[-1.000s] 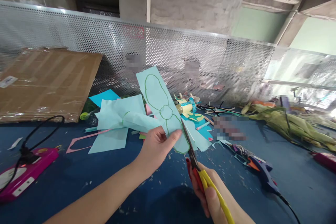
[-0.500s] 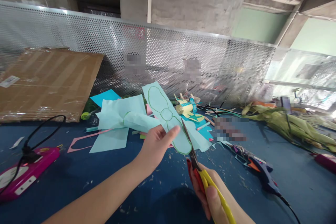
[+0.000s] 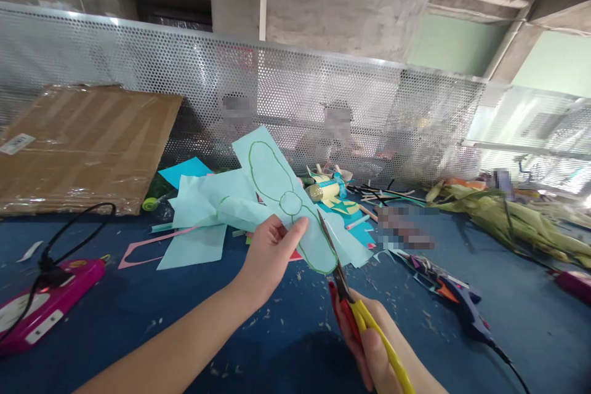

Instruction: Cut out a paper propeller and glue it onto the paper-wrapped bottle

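Between the thumb and fingers of my left hand is a light blue sheet of paper. Green lines on it draw two long rounded lobes joined by a small circle; the lower lobe's end is cut along its outline. My right hand grips scissors with yellow and red handles. Their dark blades point up and left along the right edge of the lower lobe. Whether the blades are parted there is hard to make out. Behind my left hand lie more light blue sheets, one of them rolled or curled.
A pink power strip with a black plug sits at left, below a cardboard sheet. At right lie a blue glue gun with its cord and dry green husks. A yellow-and-blue paper craft stands behind the paper. Perforated metal panels close the back.
The paper's upper end has swung left and up, and my left hand has shifted slightly left with it. My right hand and the scissors are nearly in the same place.
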The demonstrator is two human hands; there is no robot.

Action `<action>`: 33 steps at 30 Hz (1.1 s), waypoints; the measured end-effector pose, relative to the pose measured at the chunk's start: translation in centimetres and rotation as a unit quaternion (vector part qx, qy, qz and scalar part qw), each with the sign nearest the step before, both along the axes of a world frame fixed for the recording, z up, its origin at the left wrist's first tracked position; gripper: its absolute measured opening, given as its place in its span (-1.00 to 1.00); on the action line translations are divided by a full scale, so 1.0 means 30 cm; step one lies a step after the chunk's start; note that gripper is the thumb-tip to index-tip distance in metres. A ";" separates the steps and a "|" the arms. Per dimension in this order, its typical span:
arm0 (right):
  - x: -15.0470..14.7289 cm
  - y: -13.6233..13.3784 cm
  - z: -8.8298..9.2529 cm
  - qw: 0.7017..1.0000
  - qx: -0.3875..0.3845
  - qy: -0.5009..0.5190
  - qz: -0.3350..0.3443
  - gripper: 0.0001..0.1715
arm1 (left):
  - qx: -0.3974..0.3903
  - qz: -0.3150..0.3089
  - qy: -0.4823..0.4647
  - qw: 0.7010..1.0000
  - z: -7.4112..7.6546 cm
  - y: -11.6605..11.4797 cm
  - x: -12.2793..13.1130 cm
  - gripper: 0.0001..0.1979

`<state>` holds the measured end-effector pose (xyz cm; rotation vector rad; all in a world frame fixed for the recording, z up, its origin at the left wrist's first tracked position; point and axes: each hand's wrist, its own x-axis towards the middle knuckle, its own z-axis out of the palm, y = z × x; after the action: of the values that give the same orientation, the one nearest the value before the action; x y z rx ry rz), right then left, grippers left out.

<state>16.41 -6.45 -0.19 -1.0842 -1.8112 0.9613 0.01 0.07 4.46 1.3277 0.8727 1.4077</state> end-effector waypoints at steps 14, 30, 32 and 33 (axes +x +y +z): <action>0.007 -0.025 -0.007 0.999 -0.038 -0.004 0.017 -0.23 | -0.005 -0.011 -0.022 1.000 0.009 -0.003 0.003 -0.66; 0.007 -0.021 0.009 0.999 -0.025 -0.002 0.021 -0.23 | 0.013 -0.012 0.007 1.000 0.011 0.001 -0.004 -0.72; 0.005 -0.021 0.012 1.000 -0.020 -0.001 0.024 -0.22 | 0.020 -0.010 0.012 1.000 0.011 0.000 -0.002 -0.74; 0.004 -0.021 0.013 1.000 -0.016 -0.001 0.023 -0.23 | 0.023 -0.011 0.016 1.000 0.010 -0.001 -0.001 -0.75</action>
<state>16.53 -7.08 0.21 -1.0673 -1.8346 1.0194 -0.01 0.05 4.77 1.3935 0.8484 1.3998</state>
